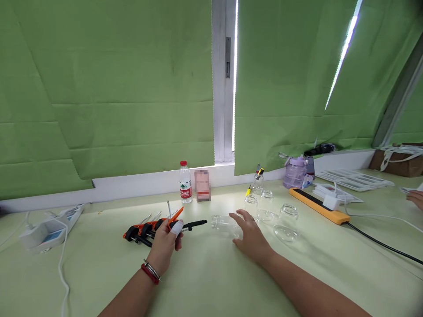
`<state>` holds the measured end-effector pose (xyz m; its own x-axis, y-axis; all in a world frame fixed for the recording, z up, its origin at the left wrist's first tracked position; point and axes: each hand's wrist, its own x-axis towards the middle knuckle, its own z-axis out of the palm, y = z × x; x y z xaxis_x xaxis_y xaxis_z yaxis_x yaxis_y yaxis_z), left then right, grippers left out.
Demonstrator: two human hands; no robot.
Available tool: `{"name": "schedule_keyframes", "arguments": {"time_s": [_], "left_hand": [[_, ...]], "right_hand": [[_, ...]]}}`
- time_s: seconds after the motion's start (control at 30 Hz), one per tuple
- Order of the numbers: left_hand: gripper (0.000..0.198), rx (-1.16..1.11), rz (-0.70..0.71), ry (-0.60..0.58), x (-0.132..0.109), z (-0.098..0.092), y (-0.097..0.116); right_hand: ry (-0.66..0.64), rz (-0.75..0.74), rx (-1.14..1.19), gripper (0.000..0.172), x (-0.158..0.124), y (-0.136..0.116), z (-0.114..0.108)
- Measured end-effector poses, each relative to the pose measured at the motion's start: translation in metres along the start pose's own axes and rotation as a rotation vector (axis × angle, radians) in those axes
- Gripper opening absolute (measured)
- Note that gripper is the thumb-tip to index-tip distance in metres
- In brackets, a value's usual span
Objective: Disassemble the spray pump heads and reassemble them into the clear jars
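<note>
My left hand, with a white wrap on one finger, is closed round an orange-and-black tool whose black shaft points right. Its tip is close to the mouth of a clear glass jar lying on its side. My right hand curves over the jar's base end with thumb and fingers apart; whether it touches the glass is hard to tell. Several more orange-and-black tools lie left of my left hand. Clear jars stand upright beyond my right hand, and one at the back holds small tools.
A water bottle and a pink blurred box stand near the wall. On the right are a purple jug, an orange power strip and another person's hand. A white power strip with cables lies left.
</note>
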<state>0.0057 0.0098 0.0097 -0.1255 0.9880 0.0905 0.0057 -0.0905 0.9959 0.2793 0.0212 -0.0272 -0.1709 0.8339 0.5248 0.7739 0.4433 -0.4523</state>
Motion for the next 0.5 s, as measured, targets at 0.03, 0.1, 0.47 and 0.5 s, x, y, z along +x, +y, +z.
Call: {"name": "schedule_keyframes", "arguments": {"time_s": [0.03,0.1,0.47,0.5], "left_hand": [[0.036,0.016,-0.012,-0.017,-0.001,0.002,0.000],[0.034,0.049,-0.028,-0.063,-0.003,0.005,0.000],[0.037,0.114,-0.050,-0.258,-0.012,0.016,-0.001],[0.037,0.107,-0.066,-0.262,-0.012,0.016,-0.001]], "right_hand": [[-0.013,-0.029,-0.009,0.073,-0.001,-0.004,0.000],[-0.036,-0.102,-0.016,0.073,-0.004,-0.012,-0.001],[0.006,-0.406,0.034,0.063,-0.014,-0.034,-0.003],[0.015,-0.414,0.037,0.063,-0.013,-0.033,-0.003]]}}
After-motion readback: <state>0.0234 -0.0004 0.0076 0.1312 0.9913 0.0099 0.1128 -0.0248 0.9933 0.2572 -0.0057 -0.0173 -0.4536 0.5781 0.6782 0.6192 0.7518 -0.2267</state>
